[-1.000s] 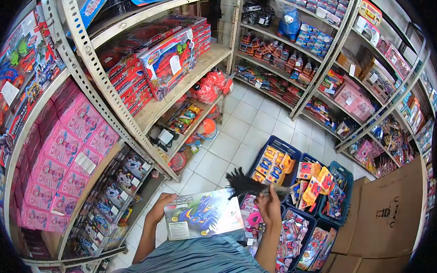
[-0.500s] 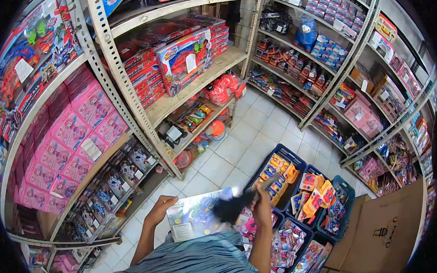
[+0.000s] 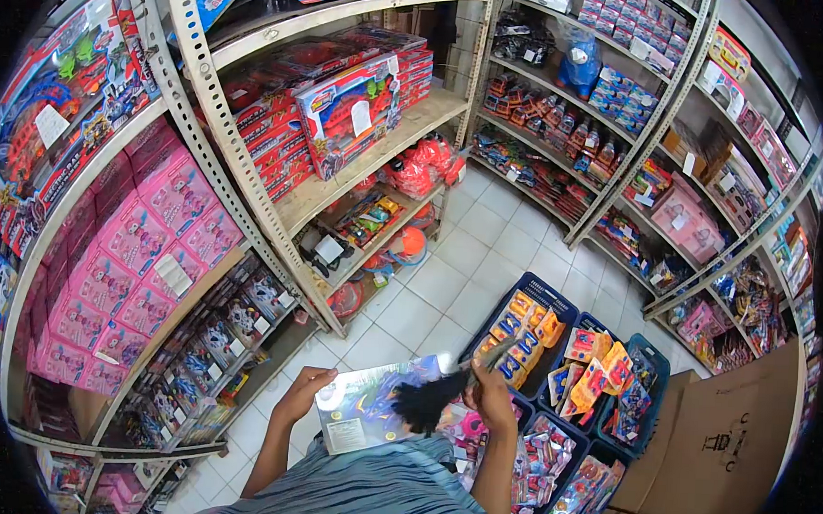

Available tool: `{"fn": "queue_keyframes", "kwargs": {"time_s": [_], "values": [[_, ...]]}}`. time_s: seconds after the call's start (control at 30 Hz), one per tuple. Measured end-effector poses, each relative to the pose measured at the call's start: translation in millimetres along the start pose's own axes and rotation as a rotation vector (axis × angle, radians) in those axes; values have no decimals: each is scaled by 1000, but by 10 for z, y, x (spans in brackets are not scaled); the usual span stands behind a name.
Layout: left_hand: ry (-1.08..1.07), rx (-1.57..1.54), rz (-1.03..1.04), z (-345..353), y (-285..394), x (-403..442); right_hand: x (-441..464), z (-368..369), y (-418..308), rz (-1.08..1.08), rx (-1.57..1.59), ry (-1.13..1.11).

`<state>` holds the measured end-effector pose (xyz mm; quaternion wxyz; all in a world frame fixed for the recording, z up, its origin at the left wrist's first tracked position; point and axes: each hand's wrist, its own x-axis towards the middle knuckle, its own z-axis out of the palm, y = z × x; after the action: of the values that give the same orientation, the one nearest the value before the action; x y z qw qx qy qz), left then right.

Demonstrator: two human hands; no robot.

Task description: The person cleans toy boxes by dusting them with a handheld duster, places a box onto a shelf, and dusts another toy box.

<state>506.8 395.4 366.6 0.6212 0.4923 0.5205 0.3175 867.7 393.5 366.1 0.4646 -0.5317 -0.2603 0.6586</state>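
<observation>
A flat, glossy illustrated package (image 3: pixel 355 403) lies in front of my body, tilted up, with a white label near its lower left corner. My left hand (image 3: pixel 306 392) grips its left edge. In my right hand (image 3: pixel 493 398) is the handle of a duster with black strands (image 3: pixel 422 403). The strands hang over the right part of the package and hide some of its picture. Whether they touch its surface is hard to tell.
Baskets with packaged toys (image 3: pixel 524 331) stand on the tiled floor (image 3: pixel 418 320) at the right, beside a large cardboard box (image 3: pixel 720 436). Shelves hold red toy boxes (image 3: pixel 349 116) ahead and pink boxes (image 3: pixel 140 273) at the left. More stocked shelves (image 3: pixel 563 153) line the back and right.
The duster has swung left from beside the package to over it, its strands now hanging down. My left hand keeps hold of the package. The view has shifted slightly.
</observation>
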Motion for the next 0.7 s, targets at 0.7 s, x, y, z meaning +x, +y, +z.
{"fn": "queue_keyframes", "kwargs": {"time_s": [0.7], "values": [[9,78,81,327,108,299,87,-374,226,3,162,105]]}}
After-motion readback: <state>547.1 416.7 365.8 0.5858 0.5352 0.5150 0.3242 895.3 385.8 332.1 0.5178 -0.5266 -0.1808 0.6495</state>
